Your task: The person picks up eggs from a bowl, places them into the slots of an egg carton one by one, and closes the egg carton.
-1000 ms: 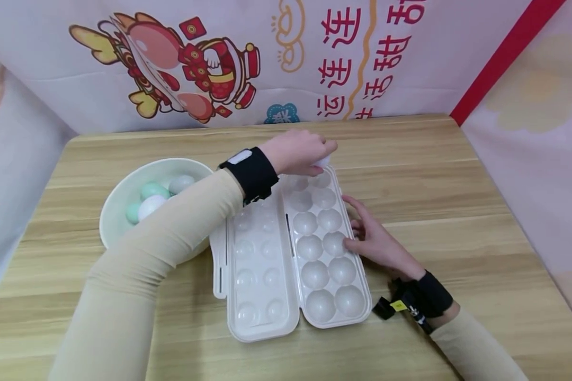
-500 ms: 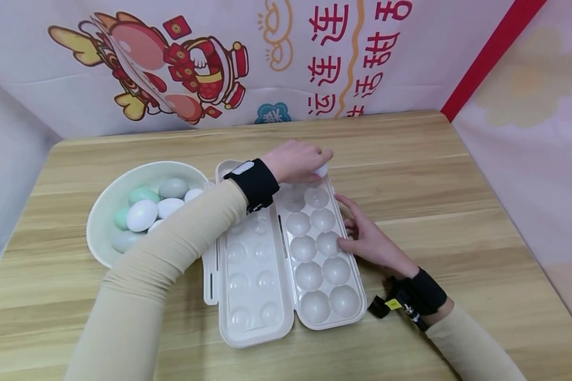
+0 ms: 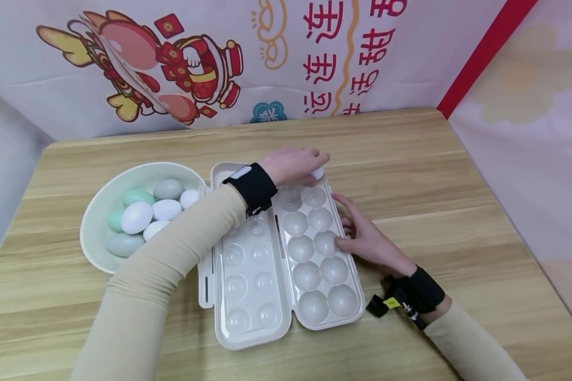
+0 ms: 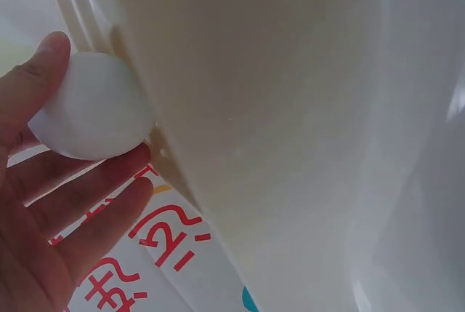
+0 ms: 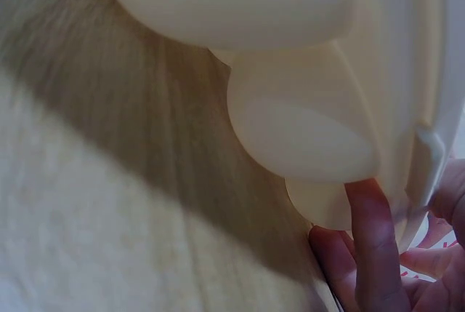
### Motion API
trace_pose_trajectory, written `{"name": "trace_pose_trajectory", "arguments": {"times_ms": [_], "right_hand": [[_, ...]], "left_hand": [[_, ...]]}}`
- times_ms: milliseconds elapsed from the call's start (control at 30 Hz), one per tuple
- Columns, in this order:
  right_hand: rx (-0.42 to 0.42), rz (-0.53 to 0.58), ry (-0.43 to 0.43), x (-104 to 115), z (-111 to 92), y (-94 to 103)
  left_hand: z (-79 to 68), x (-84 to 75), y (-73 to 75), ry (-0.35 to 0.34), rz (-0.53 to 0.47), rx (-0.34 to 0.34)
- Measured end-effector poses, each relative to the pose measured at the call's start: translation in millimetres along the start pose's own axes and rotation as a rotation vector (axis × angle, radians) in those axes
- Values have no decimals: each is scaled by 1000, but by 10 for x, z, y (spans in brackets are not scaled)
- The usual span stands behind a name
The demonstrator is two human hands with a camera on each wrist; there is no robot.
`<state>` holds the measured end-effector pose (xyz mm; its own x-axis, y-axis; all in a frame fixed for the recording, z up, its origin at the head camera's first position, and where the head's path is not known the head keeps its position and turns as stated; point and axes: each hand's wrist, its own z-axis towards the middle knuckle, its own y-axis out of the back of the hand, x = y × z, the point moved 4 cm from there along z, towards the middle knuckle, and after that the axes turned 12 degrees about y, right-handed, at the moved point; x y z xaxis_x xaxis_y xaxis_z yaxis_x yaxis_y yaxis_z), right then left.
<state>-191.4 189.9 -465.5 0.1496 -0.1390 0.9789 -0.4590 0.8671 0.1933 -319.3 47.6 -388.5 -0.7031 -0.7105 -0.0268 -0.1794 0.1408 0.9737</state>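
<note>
My left hand (image 3: 293, 165) pinches a white egg (image 4: 94, 108) between thumb and fingers, at the far end of an open white plastic egg box (image 3: 286, 264). In the left wrist view the egg sits right at the box's edge, the other fingers spread below it. The box's right half (image 3: 320, 264) has round cups, and the cups in sight are bare. My right hand (image 3: 369, 239) grips the right rim, thumb over the edge. The right wrist view shows its fingers (image 5: 374, 254) under the rim, against the outside of the cups (image 5: 298, 116).
Left of the box, a pale bowl (image 3: 89, 227) holds several white, grey and mint-green eggs (image 3: 137, 217), partly covered by my left sleeve (image 3: 171, 264). The dimpled lid half (image 3: 248, 296) lies flat with its clasp flap (image 3: 206, 283) toward the bowl. A printed cloth (image 3: 286, 58) hangs behind the wooden table (image 3: 395, 153).
The head view has shifted, so the scene lies further left. My left hand and the egg have come slightly down at the box's far end, and more of the bowl shows. My right hand keeps its grip.
</note>
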Motion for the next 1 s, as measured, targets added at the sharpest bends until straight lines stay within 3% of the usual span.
{"name": "trace_pose_trajectory", "arguments": {"times_ms": [367,667,1000], "right_hand": [[5,21,-8,15,7,4],[4,34,4,28,11,7],[6,45,-7,3,17,15]], "left_hand": [[14,12,-55,-14,17,-26],[28,15,-69,8,-10,17],[25,1,-79,-3,27,29]]}}
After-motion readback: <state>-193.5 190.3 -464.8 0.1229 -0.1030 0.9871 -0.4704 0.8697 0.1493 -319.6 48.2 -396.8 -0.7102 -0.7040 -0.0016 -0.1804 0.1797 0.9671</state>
